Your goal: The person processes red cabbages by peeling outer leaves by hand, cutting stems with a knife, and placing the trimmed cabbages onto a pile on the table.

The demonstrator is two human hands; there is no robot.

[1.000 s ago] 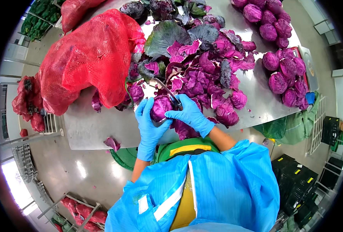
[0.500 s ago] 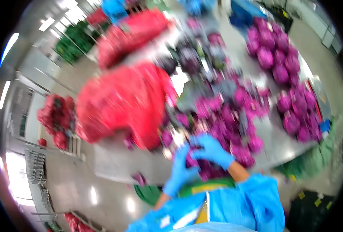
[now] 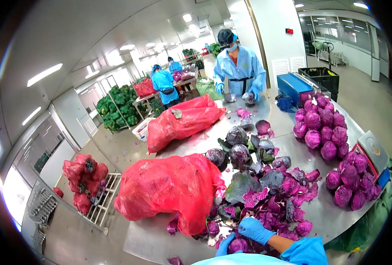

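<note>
I am noting the left hand (image 3: pixel 223 245) cupping a red cabbage (image 3: pixel 238 245), apparently for steadiness, while the right hand (image 3: pixel 255 229) is resting curled alongside, its grip being unclear.

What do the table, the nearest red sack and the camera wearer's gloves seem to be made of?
Table: probably metal, perhaps stainless steel, smooth and softly glossy; its bare grey top reflects light.
Nearest red sack: likely plastic netting, slightly shiny; a fine mesh texture shows on its surface.
Gloves: thin, rubber-like, perhaps nitrile, rather matt; they are blue and fit closely, but the exact kind stays open.
</note>
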